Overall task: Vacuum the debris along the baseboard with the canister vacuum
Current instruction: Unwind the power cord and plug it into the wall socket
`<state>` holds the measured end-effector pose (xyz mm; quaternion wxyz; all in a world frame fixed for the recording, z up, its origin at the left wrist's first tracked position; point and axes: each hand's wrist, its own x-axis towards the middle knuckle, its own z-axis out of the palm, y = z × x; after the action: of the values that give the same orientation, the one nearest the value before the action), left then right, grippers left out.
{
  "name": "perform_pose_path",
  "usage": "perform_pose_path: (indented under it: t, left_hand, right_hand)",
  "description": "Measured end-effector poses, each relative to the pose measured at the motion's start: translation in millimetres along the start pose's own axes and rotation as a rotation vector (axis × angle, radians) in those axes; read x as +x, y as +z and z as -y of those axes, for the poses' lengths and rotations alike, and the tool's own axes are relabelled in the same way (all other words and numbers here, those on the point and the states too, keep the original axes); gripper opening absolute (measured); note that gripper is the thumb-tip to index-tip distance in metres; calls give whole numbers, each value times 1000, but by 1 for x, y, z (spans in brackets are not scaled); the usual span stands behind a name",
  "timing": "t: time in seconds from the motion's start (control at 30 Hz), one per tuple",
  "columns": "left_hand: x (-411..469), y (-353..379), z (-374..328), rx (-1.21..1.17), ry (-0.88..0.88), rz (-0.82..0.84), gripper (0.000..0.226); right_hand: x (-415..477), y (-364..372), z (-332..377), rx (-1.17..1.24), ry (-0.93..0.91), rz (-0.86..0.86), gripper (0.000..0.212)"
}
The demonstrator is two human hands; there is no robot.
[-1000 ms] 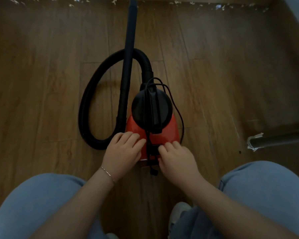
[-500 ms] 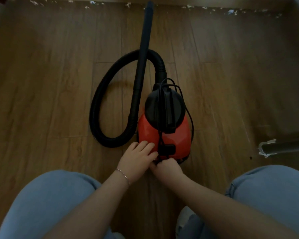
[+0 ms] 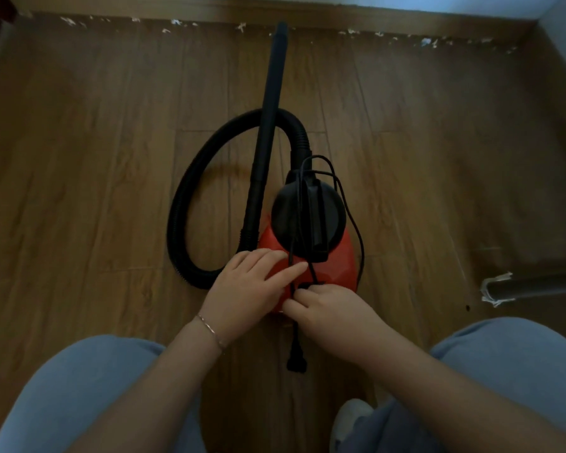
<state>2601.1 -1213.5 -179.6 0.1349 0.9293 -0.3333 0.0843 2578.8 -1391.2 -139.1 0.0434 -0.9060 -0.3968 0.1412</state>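
A red canister vacuum [image 3: 335, 263] with a black top sits on the wood floor in front of me. Its black hose [image 3: 190, 204] loops to the left, and the straight black wand [image 3: 270, 103] points at the baseboard. White debris [image 3: 425, 40] lies scattered along the baseboard [image 3: 209, 14]. My left hand [image 3: 245, 289] rests flat on the vacuum's rear, fingers spread. My right hand [image 3: 327, 308] pinches the black power cord [image 3: 296, 338], whose plug [image 3: 296, 364] hangs below my hands.
My knees in blue jeans [image 3: 89, 387] frame the bottom of the view, with a white shoe [image 3: 353, 410] between them. A dark tube with a torn white end [image 3: 497, 289] lies at the right. A wall corner [image 3: 556, 24] closes the top right.
My right hand has pulled the cord back off the vacuum, and the plug now hangs free below my hands. The view has tipped up, showing more of the baseboard.
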Motion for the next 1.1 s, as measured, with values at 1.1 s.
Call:
perform_pose_path:
  t: [1.1]
  left_hand:
    - [120, 17, -14, -704, -1091, 171, 35]
  right_hand:
    - [8, -44, -69, 598, 338, -759, 26]
